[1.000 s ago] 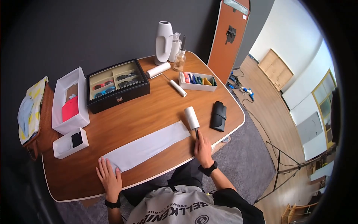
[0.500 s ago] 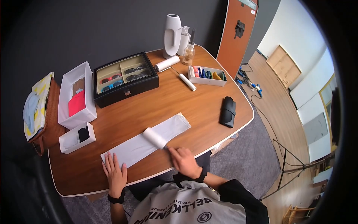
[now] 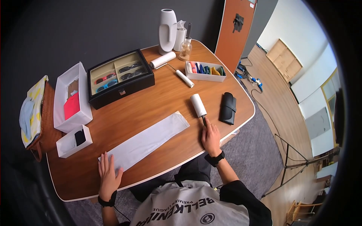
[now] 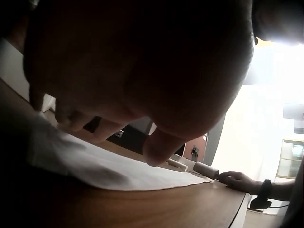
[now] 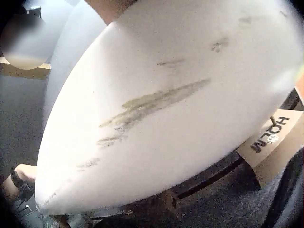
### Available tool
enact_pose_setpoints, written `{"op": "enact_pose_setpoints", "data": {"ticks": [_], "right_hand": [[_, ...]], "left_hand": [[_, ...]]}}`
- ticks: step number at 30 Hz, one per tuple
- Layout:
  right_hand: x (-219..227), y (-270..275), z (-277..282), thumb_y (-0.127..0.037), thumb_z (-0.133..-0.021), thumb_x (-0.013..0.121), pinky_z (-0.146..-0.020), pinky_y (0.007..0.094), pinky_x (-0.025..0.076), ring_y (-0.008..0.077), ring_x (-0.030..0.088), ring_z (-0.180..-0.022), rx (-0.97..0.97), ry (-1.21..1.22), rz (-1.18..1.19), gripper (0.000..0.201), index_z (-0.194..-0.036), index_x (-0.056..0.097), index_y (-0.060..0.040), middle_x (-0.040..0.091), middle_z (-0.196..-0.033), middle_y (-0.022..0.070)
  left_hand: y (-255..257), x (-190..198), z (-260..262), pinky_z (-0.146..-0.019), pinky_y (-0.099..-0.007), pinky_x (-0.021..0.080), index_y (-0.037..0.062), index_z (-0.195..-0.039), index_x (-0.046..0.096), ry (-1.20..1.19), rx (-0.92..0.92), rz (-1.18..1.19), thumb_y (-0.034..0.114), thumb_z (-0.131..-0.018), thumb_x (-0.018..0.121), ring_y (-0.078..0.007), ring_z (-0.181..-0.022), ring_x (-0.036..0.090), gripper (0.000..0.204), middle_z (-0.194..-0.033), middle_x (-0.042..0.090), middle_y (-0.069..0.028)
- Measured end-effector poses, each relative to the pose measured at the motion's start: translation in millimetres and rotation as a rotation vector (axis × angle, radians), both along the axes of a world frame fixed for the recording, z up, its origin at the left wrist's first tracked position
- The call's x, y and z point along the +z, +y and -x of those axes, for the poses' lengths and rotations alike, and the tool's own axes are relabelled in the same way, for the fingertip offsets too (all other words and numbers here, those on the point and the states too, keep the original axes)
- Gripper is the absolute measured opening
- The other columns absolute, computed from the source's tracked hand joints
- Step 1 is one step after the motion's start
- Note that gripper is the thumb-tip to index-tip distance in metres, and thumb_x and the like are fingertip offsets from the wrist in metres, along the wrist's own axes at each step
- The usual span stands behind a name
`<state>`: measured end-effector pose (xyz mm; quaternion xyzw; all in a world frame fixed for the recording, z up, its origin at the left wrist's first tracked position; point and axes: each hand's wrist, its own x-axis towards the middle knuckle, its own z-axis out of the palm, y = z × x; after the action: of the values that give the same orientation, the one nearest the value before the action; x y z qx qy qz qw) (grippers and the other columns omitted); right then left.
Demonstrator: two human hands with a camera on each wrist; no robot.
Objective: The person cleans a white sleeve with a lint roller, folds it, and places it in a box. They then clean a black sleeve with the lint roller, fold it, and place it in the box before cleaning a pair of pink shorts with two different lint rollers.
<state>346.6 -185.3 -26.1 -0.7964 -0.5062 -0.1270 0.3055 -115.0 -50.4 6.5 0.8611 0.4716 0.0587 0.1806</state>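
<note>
- Left hand (image 3: 109, 176) is laid out flat, fingers pretty much straight, resting on the left end of the white cloth (image 3: 145, 140). Not gripping anything.
- Right hand (image 3: 211, 136) has its fingers curled round the dark handle of the lint roller (image 3: 198, 106), so that one's a proper hold. Can't tell if the roller touches the wood.
- The cloth lies in a long strip roughly along the front edge of the tabletop (image 3: 158, 101), left end close to that edge. The roller is just past its right end.
- Black pouch (image 3: 228, 108) sits right of the roller, near the front-right corner.
- Further out: another roller (image 3: 164, 60) toward the back edge, a white tray of colourful bits (image 3: 217, 78) by the right edge, and a black case with sunglasses (image 3: 120, 98) along the back edge.
- White vase (image 3: 166, 34) is at the back-right corner; a small white box (image 3: 71, 151) is near the back-left one.
- Left wrist cam is low enough to show ripples in the cloth, which the head view barely gets.
- Right wrist cam gets a pale surface (image 5: 156, 156) with greenish-grey scuffs plus lettered cardboard (image 5: 278, 154), neither visible from the head.
</note>
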Motion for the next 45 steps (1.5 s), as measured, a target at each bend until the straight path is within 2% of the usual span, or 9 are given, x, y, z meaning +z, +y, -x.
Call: {"op": "enact_pose_setpoints", "data": {"ticks": [2, 7, 9, 14, 22, 29, 34, 39, 45], "right_hand": [[-3.3, 0.2, 0.6, -0.002, -0.095, 0.062, -0.076, 0.0464, 0.047, 0.0351, 0.057, -0.081, -0.005, 0.006, -0.033, 0.053, -0.148, 0.055, -0.0007, 0.058, -0.083, 0.0169], [-3.6, -3.8, 14.5, -0.001, -0.095, 0.064, -0.07, 0.0458, 0.047, 0.0357, 0.057, -0.077, 0.04, 0.077, -0.119, 0.049, -0.144, 0.059, -0.0022, 0.056, -0.083, 0.0176], [-3.3, -5.1, 29.9, -0.001, -0.094, 0.065, -0.069, 0.0453, 0.048, 0.0361, 0.057, -0.076, 0.112, 0.094, -0.165, 0.048, -0.142, 0.06, -0.0013, 0.054, -0.081, 0.0181], [0.4, -8.4, 64.1, -0.005, -0.089, 0.07, -0.066, 0.042, 0.047, 0.0304, 0.056, -0.073, 0.213, 0.014, -0.124, 0.049, -0.138, 0.065, -0.0033, 0.053, -0.08, 0.0124], [2.0, 9.5, 31.4, -0.007, -0.091, 0.068, -0.07, 0.0419, 0.051, 0.0306, 0.058, -0.076, 0.095, 0.031, -0.043, 0.049, -0.14, 0.064, -0.007, 0.055, -0.081, 0.0116], [-5.3, 20.6, -4.5, -0.006, -0.093, 0.066, -0.076, 0.0444, 0.052, 0.0338, 0.06, -0.085, -0.1, -0.008, 0.012, 0.051, -0.144, 0.059, -0.0048, 0.059, -0.088, 0.0155], [2.1, 15.9, 3.1, -0.004, -0.093, 0.065, -0.077, 0.0457, 0.05, 0.0363, 0.059, -0.085, -0.071, 0.008, -0.026, 0.052, -0.144, 0.056, -0.0032, 0.058, -0.088, 0.0177], [3.0, 17.3, 17.1, -0.003, -0.094, 0.064, -0.077, 0.0473, 0.05, 0.0379, 0.058, -0.088, -0.035, 0.046, -0.045, 0.054, -0.146, 0.053, -0.0022, 0.058, -0.092, 0.0195], [4.9, 26.4, 76.8, -0.004, -0.095, 0.065, -0.075, 0.0478, 0.051, 0.0384, 0.058, -0.088, 0.092, 0.081, 0.022, 0.052, -0.145, 0.054, -0.0003, 0.056, -0.092, 0.0194]], "left_hand": [[7.7, 18.2, -15.8, -0.128, -0.0617, 0.015, -0.0026, -0.157, 0.041, 0.015, -0.092, -0.029, 0.037, -0.103, 0.061, -0.0453, -0.159, 0.018, 0.07, -0.17, 0.023, -0.0287], [19.4, 26.4, -70.2, -0.128, -0.0593, 0.015, -0.0016, -0.157, 0.041, 0.054, -0.343, -0.123, 0.041, -0.102, 0.062, -0.0454, -0.159, 0.019, 0.073, -0.17, 0.024, -0.0283], [23.6, 15.7, -91.8, -0.127, -0.0599, 0.017, -0.0011, -0.158, 0.041, 0.058, -0.485, -0.143, 0.048, -0.101, 0.062, -0.0463, -0.159, 0.019, 0.078, -0.169, 0.025, -0.0308], [35.3, -17.0, -125.5, -0.126, -0.0628, 0.016, -0.0018, -0.161, 0.036, 0.055, -0.569, -0.156, 0.055, -0.101, 0.06, -0.0476, -0.16, 0.015, 0.086, -0.169, 0.022, -0.0338], [65.7, -26.4, -158.7, -0.126, -0.0643, 0.009, -0.0008, -0.164, 0.029, 0.028, -0.571, -0.128, 0.059, -0.101, 0.059, -0.048, -0.161, 0.009, 0.092, -0.171, 0.014, -0.033], [91.2, -16.1, -175.7, -0.127, -0.0632, 0.011, 0.0022, -0.161, 0.037, -0.052, -0.577, -0.044, 0.052, -0.102, 0.061, -0.0466, -0.16, 0.012, 0.081, -0.171, 0.019, -0.0302], [64.5, -8.3, -169.3, -0.125, -0.0636, 0.018, 0.0035, -0.156, 0.045, -0.061, -0.59, -0.287, 0.041, -0.101, 0.064, -0.0467, -0.157, 0.022, 0.069, -0.167, 0.029, -0.0288], [46.0, -19.8, -163.1, -0.122, -0.0652, 0.023, 0.0054, -0.154, 0.05, -0.064, -0.636, -0.349, 0.046, -0.102, 0.06, -0.0442, -0.154, 0.031, 0.066, -0.165, 0.035, -0.0271], [43.5, -34.1, -162.2, -0.122, -0.0649, 0.022, 0.0078, -0.156, 0.049, -0.062, -0.598, -0.358, 0.049, -0.103, 0.056, -0.043, -0.155, 0.03, 0.067, -0.166, 0.036, -0.025]]}}
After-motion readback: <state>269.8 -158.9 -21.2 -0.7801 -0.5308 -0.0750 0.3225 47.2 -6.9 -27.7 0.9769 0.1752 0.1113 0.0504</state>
